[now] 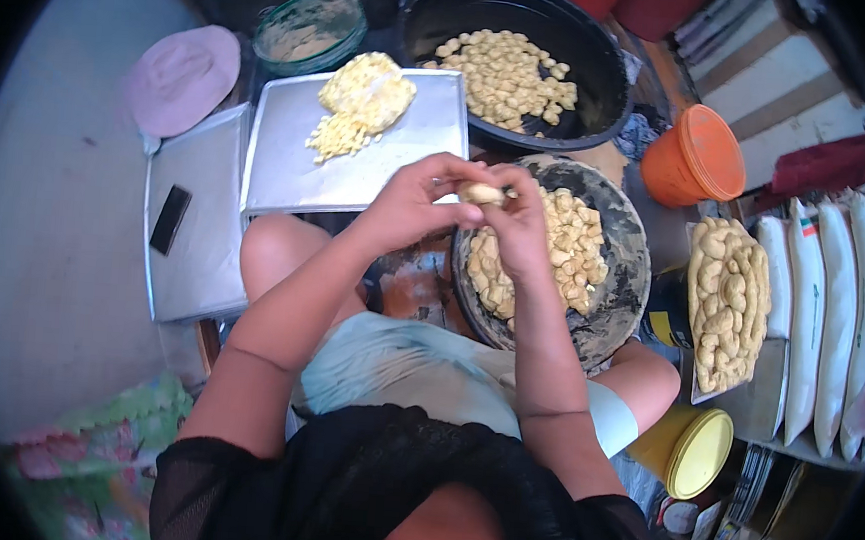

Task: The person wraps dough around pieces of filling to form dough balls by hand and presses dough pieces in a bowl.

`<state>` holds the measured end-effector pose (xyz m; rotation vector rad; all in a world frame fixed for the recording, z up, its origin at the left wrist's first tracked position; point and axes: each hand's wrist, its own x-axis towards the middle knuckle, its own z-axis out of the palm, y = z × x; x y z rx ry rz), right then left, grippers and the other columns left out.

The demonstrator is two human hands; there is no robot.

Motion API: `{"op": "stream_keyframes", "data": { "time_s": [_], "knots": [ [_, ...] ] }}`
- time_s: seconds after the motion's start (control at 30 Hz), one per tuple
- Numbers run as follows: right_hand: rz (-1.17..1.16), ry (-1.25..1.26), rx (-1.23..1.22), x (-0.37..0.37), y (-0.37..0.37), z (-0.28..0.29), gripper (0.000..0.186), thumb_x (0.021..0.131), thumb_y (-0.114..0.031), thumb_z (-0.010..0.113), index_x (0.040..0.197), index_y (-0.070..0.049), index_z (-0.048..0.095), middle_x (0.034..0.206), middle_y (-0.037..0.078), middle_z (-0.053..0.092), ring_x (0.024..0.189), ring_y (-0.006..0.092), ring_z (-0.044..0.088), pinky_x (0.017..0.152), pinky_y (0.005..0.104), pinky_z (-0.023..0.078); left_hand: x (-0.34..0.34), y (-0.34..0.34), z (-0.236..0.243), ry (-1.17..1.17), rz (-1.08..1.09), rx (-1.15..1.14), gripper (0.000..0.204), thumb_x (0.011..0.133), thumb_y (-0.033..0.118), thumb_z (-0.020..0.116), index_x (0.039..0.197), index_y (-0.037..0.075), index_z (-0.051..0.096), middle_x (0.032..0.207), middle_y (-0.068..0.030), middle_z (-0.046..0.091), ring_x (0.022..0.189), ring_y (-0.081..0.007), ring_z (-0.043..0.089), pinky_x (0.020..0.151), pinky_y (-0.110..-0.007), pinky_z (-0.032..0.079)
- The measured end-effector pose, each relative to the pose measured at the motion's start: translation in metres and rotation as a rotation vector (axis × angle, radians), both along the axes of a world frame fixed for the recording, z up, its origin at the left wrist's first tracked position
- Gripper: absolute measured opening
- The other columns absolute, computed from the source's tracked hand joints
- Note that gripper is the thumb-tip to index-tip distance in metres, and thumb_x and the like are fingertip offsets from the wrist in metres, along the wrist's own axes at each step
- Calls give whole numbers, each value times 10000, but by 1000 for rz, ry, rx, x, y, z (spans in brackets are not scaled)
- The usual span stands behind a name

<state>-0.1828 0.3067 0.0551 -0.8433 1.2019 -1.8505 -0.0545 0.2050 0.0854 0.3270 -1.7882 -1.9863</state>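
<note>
Between the fingers of both hands is a small pale piece of dough (481, 193). My left hand (420, 197) holds it from the left with thumb and fingers. My right hand (520, 222) pinches it from the other side. Just below and beyond the right hand, a round, flour-dusted dark basin (635, 246) holds many cut lumps of dough (576, 248). To the left of my hands, a metal tray (289, 165) carries small yellow cubes (339, 137) and a bulging clear bag of the same yellow stuff (368, 90).
A large black tub (605, 101) with rounded dough balls (506, 75) stands at the back. At left are another tray (202, 264) with a phone (170, 220), and a pink hat (185, 77). To the right are an orange bucket (696, 158), braided dough (729, 301), and a yellow bucket (695, 454).
</note>
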Motion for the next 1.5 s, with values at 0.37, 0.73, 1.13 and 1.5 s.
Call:
{"op": "stream_keyframes", "data": {
  "time_s": [0.37, 0.73, 1.13, 1.5],
  "knots": [
    [278, 141, -25, 19, 52, 11, 278, 874, -101, 643, 1099, -50, 488, 1027, 91, 588, 804, 138, 630, 680, 271, 541, 34, 54, 12, -145, 235, -604, 119, 818, -10, 600, 926, 29, 573, 951, -67, 540, 841, -148, 553, 704, -261, 456],
    [-7, 757, 64, 26, 67, 37, 436, 928, -296, 573, 1254, -22, 476, 1081, 178, 609, 985, 337, 605, 865, 373, 483, 44, 66, -7, -125, 319, -608, 205, 863, 189, 668, 882, 21, 552, 809, -74, 511, 690, -146, 484, 627, -269, 414],
    [-88, 597, -184, 58, 53, 25, 620, 1001, -367, 349, 1462, 18, 195, 1530, 210, 172, 1431, 329, 140, 1146, 391, 132, -6, 106, -5, 117, 284, -294, 895, 908, 690, 177, 1472, 0, 91, 1517, -167, 202, 1413, -273, 160, 1141, -397, 107],
    [-405, 1596, 691, -22, 18, -22, 689, 954, -437, 415, 1498, -95, 164, 1543, 245, 26, 1427, 416, -16, 1076, 625, -89, -75, 50, -26, -176, 34, 493, 543, 970, 430, 446, 1377, 74, 393, 1311, -119, 483, 1173, -216, 500, 884, -418, 490]
  ]
}}
